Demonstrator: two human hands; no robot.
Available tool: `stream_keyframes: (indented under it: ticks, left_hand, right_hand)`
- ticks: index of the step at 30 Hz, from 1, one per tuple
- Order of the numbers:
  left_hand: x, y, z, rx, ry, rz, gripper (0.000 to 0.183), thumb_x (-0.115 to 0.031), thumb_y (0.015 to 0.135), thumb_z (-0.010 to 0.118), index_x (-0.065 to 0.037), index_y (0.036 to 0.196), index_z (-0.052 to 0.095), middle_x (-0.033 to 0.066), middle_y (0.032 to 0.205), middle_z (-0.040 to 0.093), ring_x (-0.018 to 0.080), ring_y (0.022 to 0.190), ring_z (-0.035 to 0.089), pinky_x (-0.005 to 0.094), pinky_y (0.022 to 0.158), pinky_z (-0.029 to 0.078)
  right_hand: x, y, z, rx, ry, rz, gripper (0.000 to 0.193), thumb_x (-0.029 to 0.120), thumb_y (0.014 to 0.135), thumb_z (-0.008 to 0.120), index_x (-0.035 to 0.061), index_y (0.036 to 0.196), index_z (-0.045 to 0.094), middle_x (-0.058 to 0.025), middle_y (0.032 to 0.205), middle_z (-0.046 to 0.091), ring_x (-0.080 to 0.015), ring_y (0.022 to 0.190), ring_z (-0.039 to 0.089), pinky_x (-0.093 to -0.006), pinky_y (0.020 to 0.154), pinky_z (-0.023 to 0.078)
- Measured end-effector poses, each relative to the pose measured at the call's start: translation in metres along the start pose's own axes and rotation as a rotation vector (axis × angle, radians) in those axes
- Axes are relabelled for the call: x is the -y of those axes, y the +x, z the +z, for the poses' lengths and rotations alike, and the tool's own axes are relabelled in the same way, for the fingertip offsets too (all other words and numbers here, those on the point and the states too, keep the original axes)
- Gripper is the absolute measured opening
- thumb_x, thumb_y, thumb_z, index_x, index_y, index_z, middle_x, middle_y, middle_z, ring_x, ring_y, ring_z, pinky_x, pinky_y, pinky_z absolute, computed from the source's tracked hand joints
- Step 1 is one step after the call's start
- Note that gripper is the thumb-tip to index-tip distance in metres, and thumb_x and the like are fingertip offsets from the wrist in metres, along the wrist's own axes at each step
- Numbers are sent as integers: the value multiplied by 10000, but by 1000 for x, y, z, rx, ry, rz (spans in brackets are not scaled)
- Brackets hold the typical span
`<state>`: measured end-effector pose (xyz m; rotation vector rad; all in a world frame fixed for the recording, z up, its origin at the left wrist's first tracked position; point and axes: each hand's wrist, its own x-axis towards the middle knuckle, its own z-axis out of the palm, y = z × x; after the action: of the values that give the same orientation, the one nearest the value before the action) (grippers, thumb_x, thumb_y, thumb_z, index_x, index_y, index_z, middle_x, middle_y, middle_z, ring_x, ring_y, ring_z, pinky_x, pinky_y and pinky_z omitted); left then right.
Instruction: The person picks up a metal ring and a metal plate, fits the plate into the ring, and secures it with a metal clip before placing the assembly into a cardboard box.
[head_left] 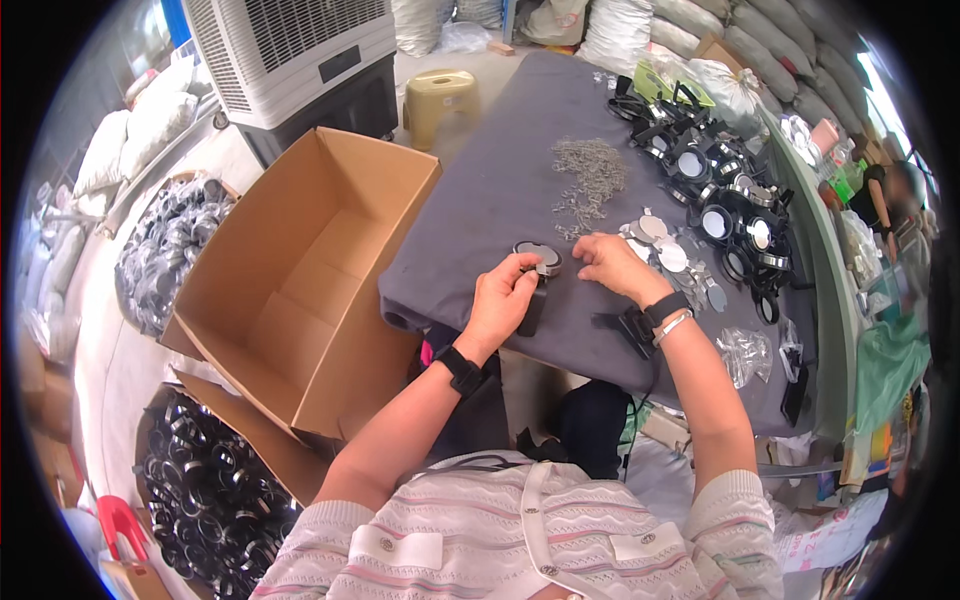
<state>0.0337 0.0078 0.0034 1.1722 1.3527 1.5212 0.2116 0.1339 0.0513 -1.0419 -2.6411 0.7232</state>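
Note:
My left hand [497,300] is closed, thumb and forefinger gripping the edge of a round black part with a silvery rim [543,252] at the near side of the cloth-covered table. Below those fingers a flat black piece [534,312] points toward the table edge; whether it joins the round part I cannot tell. Just to the right, my right hand [618,266] hovers with curled fingers brought together. Anything between its fingertips is too small to make out. Beyond it lies a pile of small metal pieces [590,175], with loose silvery discs [672,257] beside its wrist.
Round black parts [715,190] are heaped along the table's right side. Small clear bags [745,355] lie nearer. An open cardboard box [330,260] stands left of the grey tablecloth [480,190], above a carton of black rings [210,480]. An air cooler [300,60] stands behind.

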Motion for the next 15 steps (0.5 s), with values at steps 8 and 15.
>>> stream_keyframes:
  ticks: [8, 15]
  left_hand:
    - [3, 1, 0, 3, 18, -1, 177, -75, 882, 556, -28, 1042, 617, -15, 608, 525, 35, 579, 438, 224, 544, 401]
    - [2, 1, 3, 10, -1, 28, 186, -86, 905, 529, -37, 1062, 616, -40, 604, 506, 22, 525, 428, 213, 483, 377]
  right_hand:
    - [6, -10, -8, -15, -319, -259, 215, -23, 751, 587, 31, 959, 597, -125, 880, 619, -335, 806, 614, -401, 712, 494]
    - [1, -19, -3, -69, -591, -332, 77, 70, 809, 535, 9, 827, 578, -155, 799, 588, -339, 755, 614, -427, 656, 499]
